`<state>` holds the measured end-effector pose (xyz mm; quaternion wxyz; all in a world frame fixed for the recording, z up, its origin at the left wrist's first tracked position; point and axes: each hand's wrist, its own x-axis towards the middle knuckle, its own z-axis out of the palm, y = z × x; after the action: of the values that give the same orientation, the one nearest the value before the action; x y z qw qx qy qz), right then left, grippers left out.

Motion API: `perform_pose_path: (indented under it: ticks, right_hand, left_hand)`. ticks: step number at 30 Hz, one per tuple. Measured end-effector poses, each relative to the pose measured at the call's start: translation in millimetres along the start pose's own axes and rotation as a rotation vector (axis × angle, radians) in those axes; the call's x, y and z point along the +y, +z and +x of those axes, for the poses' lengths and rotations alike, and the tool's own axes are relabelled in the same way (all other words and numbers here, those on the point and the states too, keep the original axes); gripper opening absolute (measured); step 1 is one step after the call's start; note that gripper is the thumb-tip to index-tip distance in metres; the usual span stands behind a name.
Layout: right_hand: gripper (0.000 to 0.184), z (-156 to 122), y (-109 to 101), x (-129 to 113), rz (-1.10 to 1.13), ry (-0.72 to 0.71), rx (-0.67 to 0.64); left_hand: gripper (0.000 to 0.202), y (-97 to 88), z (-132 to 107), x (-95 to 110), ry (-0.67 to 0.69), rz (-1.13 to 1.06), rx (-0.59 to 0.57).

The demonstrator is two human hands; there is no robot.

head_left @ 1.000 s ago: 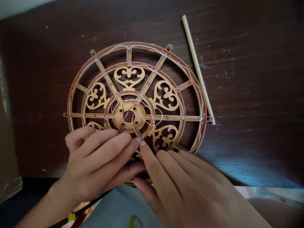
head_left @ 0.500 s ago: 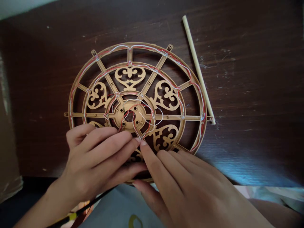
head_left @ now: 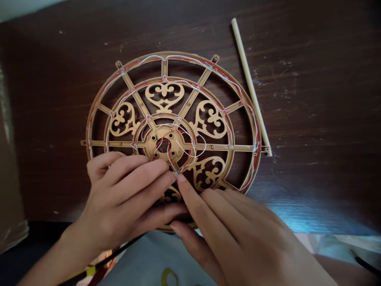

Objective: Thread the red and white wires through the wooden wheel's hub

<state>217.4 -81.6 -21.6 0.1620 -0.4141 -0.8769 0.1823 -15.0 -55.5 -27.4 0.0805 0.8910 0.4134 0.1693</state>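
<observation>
A round gold openwork frame with heart-shaped scrolls lies flat on the dark wooden table. Thin red and white wires run along its rings and loop loosely over the hub. My left hand rests on the frame's near left part, fingers together, fingertips at the wire loop near the hub. My right hand lies over the near rim, its forefinger tip meeting the left fingertips at the same wire bend. Both hands hide the frame's near edge.
A pale thin stick lies on the table just right of the frame, slanting away. The table's near edge runs under my hands; below it are light blue cloth and a dark thin rod.
The view shifted slightly; the frame and hands sit a little to the right and higher. My fingertips stay pressed at the same wire bend.
</observation>
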Motion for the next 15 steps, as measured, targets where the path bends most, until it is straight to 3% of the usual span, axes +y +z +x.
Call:
perform_pose_path:
  ticks: [4,9,15]
  right_hand:
    - [0.044,1.6,-4.0,2.0,0.012,-0.018,-0.037]
    - [0.045,0.8,-2.4,2.5,-0.066,-0.086,-0.064]
    - [0.048,0.6,-5.4,-0.9,-0.150,-0.119,-0.098]
  left_hand:
    - [0.023,2.4,-4.8,-0.8,-0.076,-0.053,0.046]
    - [0.022,-1.8,-2.5,-3.2,-0.076,-0.086,-0.005]
    - [0.010,-5.6,-2.1,-0.4,-0.075,-0.084,0.115]
